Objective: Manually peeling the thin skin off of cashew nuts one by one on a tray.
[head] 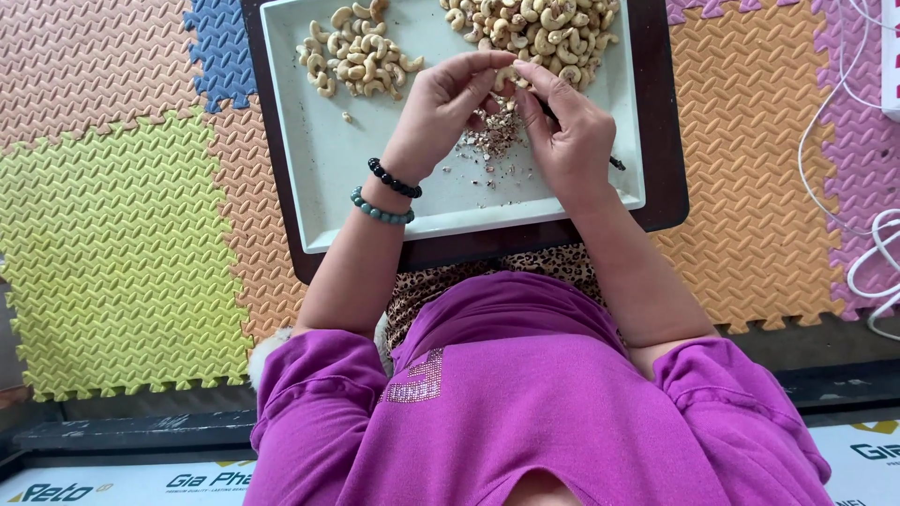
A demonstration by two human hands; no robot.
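Over a pale rectangular tray (309, 187) set on a dark board (670, 141), seen from the head camera, both hands meet above the tray's middle. The left hand (439, 108) has its thumb and forefinger pressed together on a cashew nut (507, 77), and the right hand (567, 131) pinches the same nut from the right side, its fingers curled; a thin dark tool (616, 163) pokes out from under the right palm. Just below the hands lies a scatter of brown skin flakes (494, 139) on the tray. A small heap of pale peeled cashews (356, 52) sits at the far left of the tray, and a larger heap of cashews (534, 26) at the far right, touching the fingertips. Two bead bracelets (386, 192) circle the left wrist. Coloured foam mats (122, 234) cover the floor around, with white cables (867, 187) at the right edge.
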